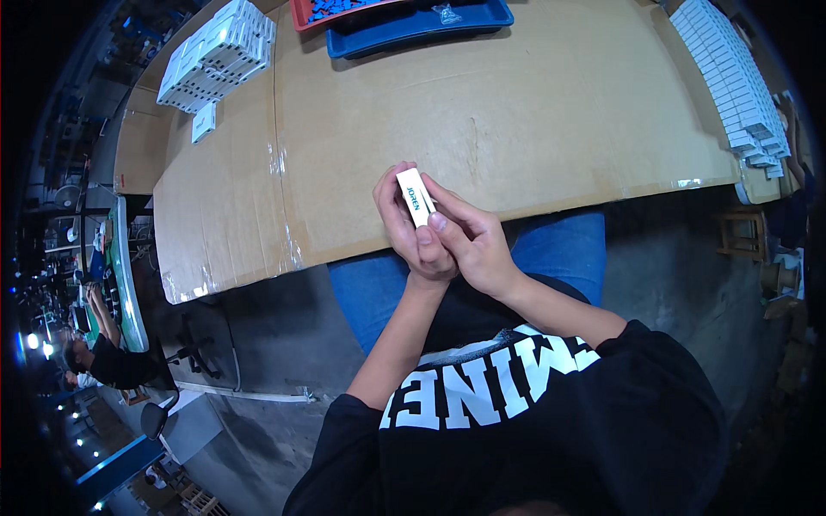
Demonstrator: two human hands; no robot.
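A small white rectangular casing (415,193) with dark printing on its face sits between my two hands, above the near edge of the cardboard-covered table (344,146). My left hand (406,236) wraps it from the left, fingers curled around its far end and side. From the right, my right hand (482,249) closes on the same casing, its thumb pressed near the lower end. A narrow dark gap shows along the casing's right side. My palms hide its underside.
White casings (219,56) are stacked at the far left, with one single casing (203,123) beside them. A red tray (300,17) of blue parts and a blue tray (387,46) stand at the back. More white pieces (723,73) line the right edge. Another person (120,361) sits far left.
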